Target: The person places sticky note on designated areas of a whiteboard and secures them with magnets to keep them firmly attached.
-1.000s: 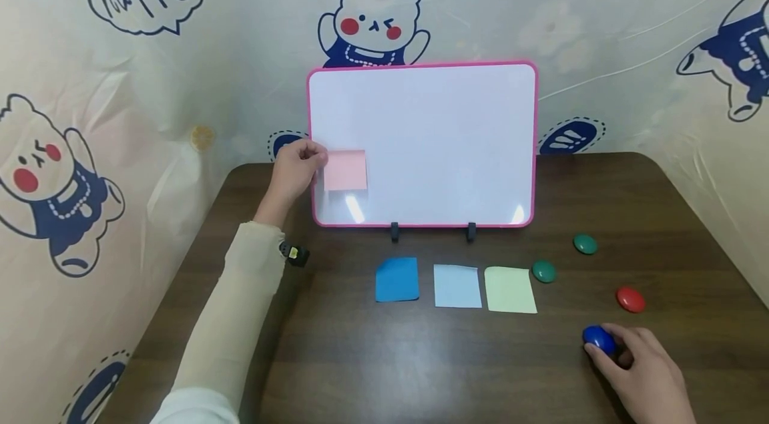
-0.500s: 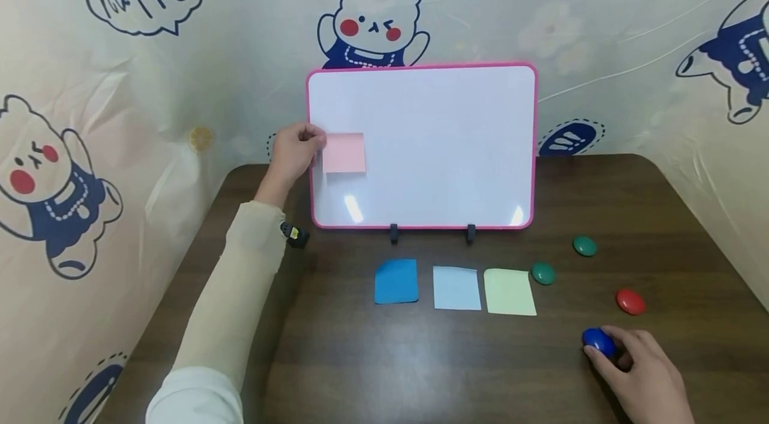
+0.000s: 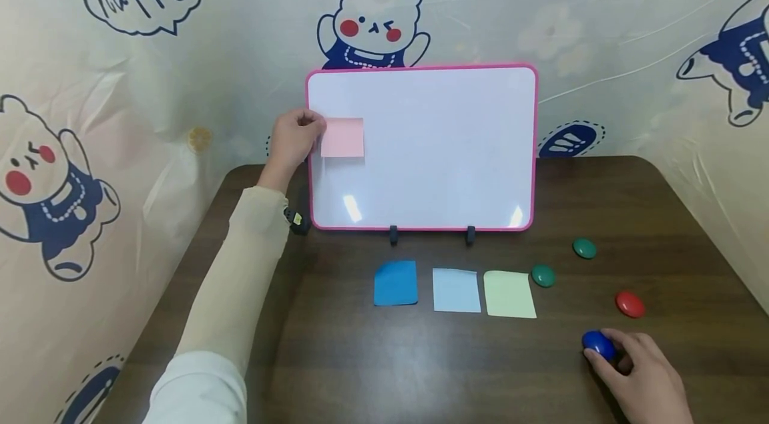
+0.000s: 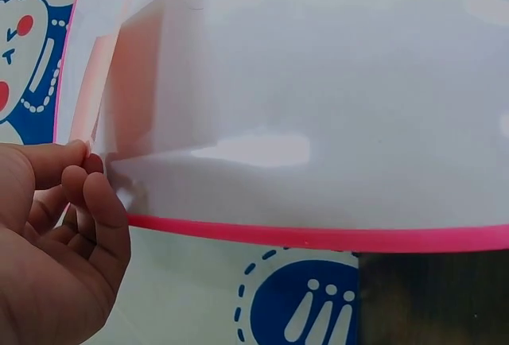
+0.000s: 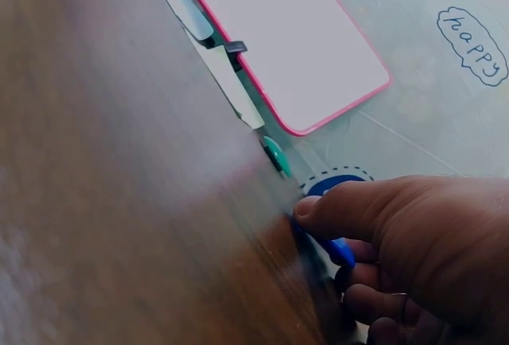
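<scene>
My left hand (image 3: 294, 138) pinches a pink sticky note (image 3: 344, 137) by its left edge, in front of the left side of a pink-framed whiteboard (image 3: 432, 150). In the left wrist view the note (image 4: 95, 91) stands edge-on, with its reflection in the board's glossy face. Low on the right, my right hand (image 3: 645, 374) holds a round blue magnet (image 3: 598, 344) between thumb and fingers, at or just above the table. The right wrist view shows part of that blue magnet (image 5: 340, 251) under the thumb.
A dark blue note (image 3: 395, 283), a light blue note (image 3: 456, 290) and a pale green note (image 3: 509, 294) lie in a row before the board. Two green magnets (image 3: 543, 276) and a red magnet (image 3: 630, 304) lie on the wooden table (image 3: 360, 370). Black feet (image 3: 393, 235) support the board.
My left hand has moved up along the board's left side with the pink note. My right hand stays in place with the blue magnet.
</scene>
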